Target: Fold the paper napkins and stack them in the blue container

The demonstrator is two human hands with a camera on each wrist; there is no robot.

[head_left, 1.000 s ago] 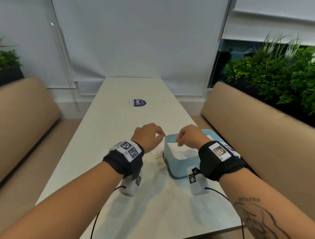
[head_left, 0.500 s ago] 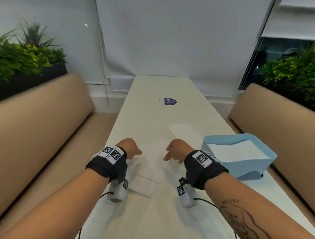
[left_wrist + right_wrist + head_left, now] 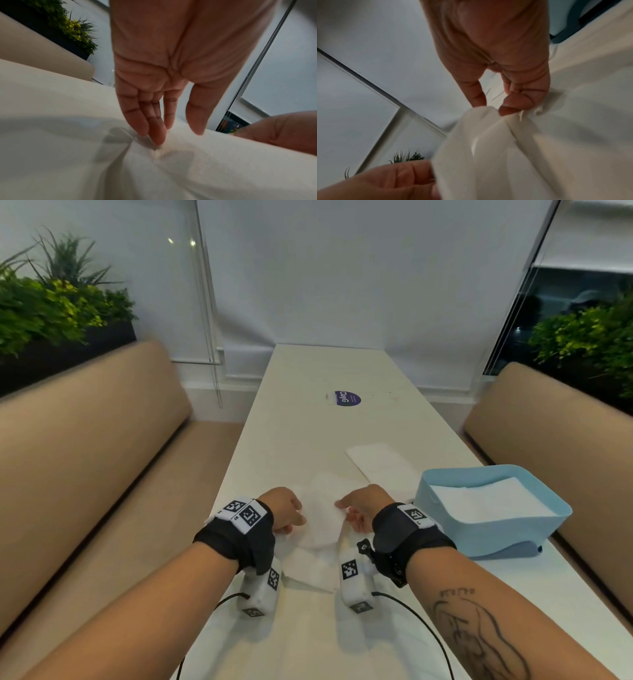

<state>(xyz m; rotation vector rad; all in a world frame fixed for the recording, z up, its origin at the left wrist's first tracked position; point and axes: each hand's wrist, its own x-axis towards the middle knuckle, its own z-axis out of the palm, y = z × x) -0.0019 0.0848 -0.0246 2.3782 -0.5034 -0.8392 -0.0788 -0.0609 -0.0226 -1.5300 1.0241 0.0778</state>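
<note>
The paper napkin (image 3: 320, 520) lies on the bench (image 3: 308, 422) between the two hands, on top of other white sheets. It is rumpled and roughly square, with no clear long axis, and it spans left to right from hand to hand. The right hand (image 3: 362, 507) has its grip clamped on the napkin's raised right edge, pinched between thumb and forefinger. The left hand (image 3: 282, 510) has its grip apart, with straight fingers (image 3: 154, 129) pressing the left side down and the thumb clear. The fold probably carries the raised edge across. The blue container (image 3: 493, 539) stands just right of the right hand, the nearer one, and already holds folded napkins (image 3: 489, 498). A spare napkin (image 3: 380, 463) lies flat farther off.
</note>
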